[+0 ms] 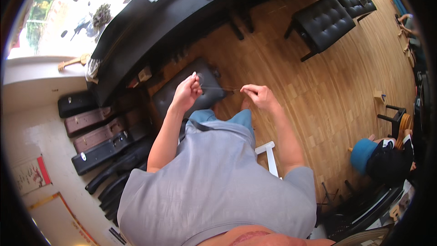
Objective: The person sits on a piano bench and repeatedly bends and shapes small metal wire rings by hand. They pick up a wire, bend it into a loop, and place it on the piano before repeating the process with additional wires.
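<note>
Grip of your left hand is pinched closed on a thin, looped string; your right hand pinches it further along. You hold them apart, presumably to keep it stretched, above the black padded stool.
</note>
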Tool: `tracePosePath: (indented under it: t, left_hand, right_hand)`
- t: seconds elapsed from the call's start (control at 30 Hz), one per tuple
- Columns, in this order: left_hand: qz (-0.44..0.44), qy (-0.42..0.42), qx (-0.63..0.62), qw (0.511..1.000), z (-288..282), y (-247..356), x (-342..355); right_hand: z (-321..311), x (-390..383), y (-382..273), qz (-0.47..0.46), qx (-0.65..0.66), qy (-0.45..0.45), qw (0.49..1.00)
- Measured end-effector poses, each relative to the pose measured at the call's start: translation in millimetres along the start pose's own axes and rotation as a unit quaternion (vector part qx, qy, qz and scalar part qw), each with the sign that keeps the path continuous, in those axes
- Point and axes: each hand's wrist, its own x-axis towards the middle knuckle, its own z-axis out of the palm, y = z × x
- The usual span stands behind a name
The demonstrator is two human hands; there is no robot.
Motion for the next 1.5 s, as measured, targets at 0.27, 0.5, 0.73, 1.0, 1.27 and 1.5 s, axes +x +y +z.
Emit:
tracePosePath:
  t: [0.27,0.5,0.73,1.0,1.27,1.5]
  left_hand:
    - [0.031,-0.014,0.165,0.986,17.1,-10.5,12.0]
    - [0.103,-0.006,0.262,0.959,22.2,-10.6,15.7]
    - [0.111,-0.018,0.305,0.946,-10.3,18.1,15.9]
    - [0.130,-0.095,0.511,0.845,-67.2,61.2,-4.6]
    - [0.407,0.007,0.625,0.666,-155.1,68.5,12.4]
    - [0.152,0.072,0.229,0.959,-220.4,73.5,26.0]
  right_hand:
    - [8.5,10.5,49.0,-0.151,-0.177,0.110,0.966]
    - [63.8,28.3,6.5,-0.189,-0.078,0.001,0.979]
    - [115.4,60.5,-14.9,-0.116,-0.303,-0.038,0.945]
    - [99.8,109.0,-56.6,0.012,-0.071,-0.164,0.984]
    - [218.6,156.5,-120.3,-0.085,-0.221,0.190,0.953]
    - [325.6,161.3,-166.9,-0.143,-0.169,0.236,0.946]
